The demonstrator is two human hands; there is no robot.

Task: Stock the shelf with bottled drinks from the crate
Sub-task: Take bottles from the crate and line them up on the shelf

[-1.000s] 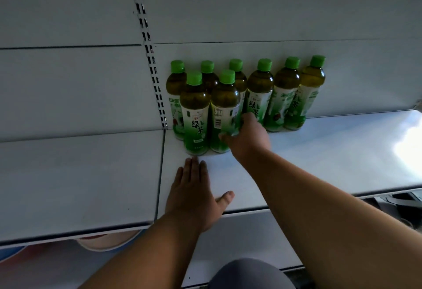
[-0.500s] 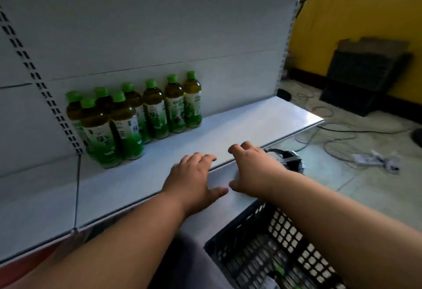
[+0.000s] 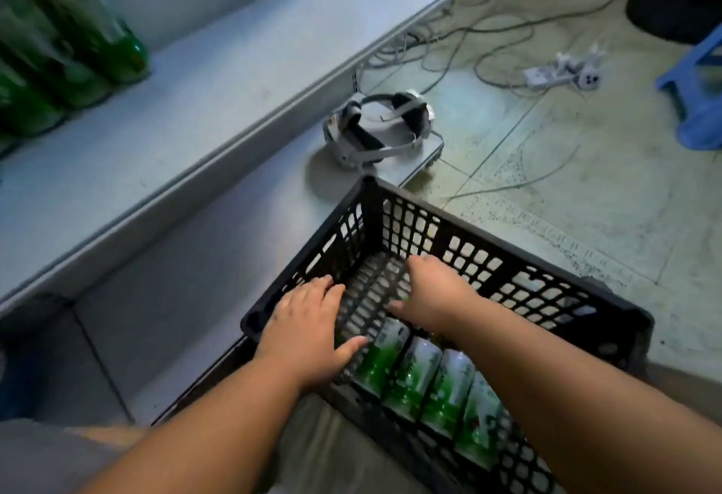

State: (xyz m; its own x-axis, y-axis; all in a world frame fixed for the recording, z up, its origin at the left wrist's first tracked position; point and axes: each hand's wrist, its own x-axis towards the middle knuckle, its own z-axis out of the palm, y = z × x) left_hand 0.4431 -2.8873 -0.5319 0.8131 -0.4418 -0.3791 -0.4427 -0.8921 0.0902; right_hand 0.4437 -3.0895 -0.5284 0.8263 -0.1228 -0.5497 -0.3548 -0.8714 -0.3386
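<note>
Black lattice crate [image 3: 508, 259]: near centre to right of view, resting on the lower shelf ledge [image 3: 176, 278] at its near end; far end of the crate floor bare.

Bottled drinks in the crate [image 3: 426, 380]: a row lying on their sides, green-and-white labels up, packed side by side along the near half of the crate, running toward the near right. They lie just nearer than both hands' fingertips; the leftmost bottle sits directly under the left thumb and beside the right wrist.

Left hand [image 3: 308, 329]: inside the crate at its left wall, palm down, fingers spread and loosely extended toward the bare far floor, thumb stretched right over the leftmost bottle's label. Whether the thumb touches the bottle cannot be told. No grip.

Right hand [image 3: 433, 290]: inside the crate, right of the left hand, palm down, fingers bent downward at the far end of the row where the bottle tops lie. The hand hides its fingertips; whether they hold a bottle cannot be told.

Bottles on the shelf [image 3: 66, 44]: upright, blurred, at the far left on the upper shelf [image 3: 234, 75], well apart from both hands.

Headset [image 3: 379, 126]: white and black, on the far end of the lower ledge, just beyond the crate's far corner.

Cables and power strip [image 3: 547, 75]: on the floor, far right.

Blue stool [image 3: 699, 95]: right edge.
</note>
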